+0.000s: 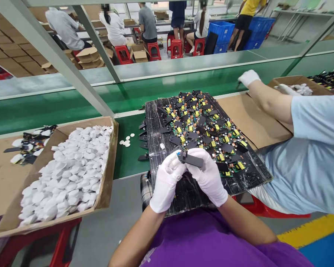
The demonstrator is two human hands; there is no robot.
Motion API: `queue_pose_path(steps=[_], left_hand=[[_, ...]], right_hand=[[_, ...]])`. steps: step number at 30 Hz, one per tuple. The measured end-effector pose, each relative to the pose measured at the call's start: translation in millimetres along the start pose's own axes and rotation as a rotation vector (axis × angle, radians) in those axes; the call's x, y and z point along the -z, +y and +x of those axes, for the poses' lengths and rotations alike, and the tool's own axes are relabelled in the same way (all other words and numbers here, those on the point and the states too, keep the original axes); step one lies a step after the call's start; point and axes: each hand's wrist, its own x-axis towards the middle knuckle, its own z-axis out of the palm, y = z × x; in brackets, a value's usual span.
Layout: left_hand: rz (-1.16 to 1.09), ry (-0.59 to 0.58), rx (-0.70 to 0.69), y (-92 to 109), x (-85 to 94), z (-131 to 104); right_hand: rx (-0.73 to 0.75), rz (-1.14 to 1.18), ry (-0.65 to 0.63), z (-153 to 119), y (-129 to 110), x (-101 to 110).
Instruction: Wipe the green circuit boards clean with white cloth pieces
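Note:
Both my hands wear white gloves and meet over the near edge of a black board (247,174) on my lap. My left hand (167,181) and my right hand (208,178) together grip one flat black part (191,160) between the fingertips. Just beyond them a heap of small circuit boards (203,126) with yellow components and black flat pieces covers the board's far half. A single white cap (162,146) lies on the board near my left hand.
A cardboard tray of white round caps (69,170) stands on a red stool at my left. A few caps (126,141) lie on the green conveyor (58,107). A co-worker's sleeve (314,155) and gloved hand (248,77) reach across at right toward a carton (297,81). Metal frame posts (52,55) cross ahead.

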Motion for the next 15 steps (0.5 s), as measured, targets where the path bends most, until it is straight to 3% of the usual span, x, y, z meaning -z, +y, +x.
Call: queue_pose_path(steps=[5, 11, 15], left_hand=[[-0.019, -0.083, 0.036, 6.3, 1.3, -0.6], [0.047, -0.067, 0.038, -2.2, 6.4, 0.8], [0.07, -0.103, -0.026, -7.6, 10.4, 2.1]], right_hand=[[0.001, -0.031, -0.208, 5.0, -3.3, 12.7], [0.014, -0.055, -0.195, 2.3, -2.5, 8.3], [0.108, -0.145, -0.194, -0.5, 0.5, 7.9]])
